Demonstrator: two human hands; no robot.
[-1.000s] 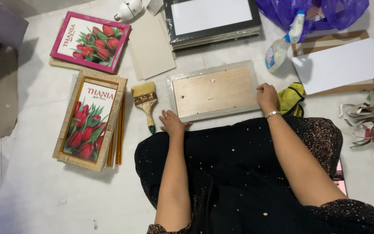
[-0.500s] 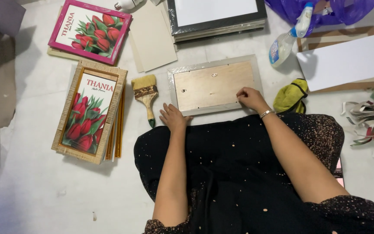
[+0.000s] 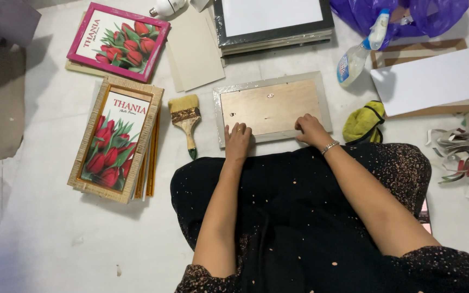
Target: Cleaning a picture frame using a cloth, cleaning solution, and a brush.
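Currently my left hand (image 3: 238, 138) and right hand (image 3: 310, 129) lie flat, fingers spread, on frame back (image 3: 271, 106); I press evenly, keep board seated within rim.

Soft, even overhead light fills the scene, bright on the pale floor (image 3: 44, 228). Shadows are faint and short, falling just below the stacked frames (image 3: 116, 141) and the paintbrush (image 3: 185, 120). The white sheet (image 3: 432, 81) is nearly washed out. Focus is sharp throughout, with slight bending at the edges.
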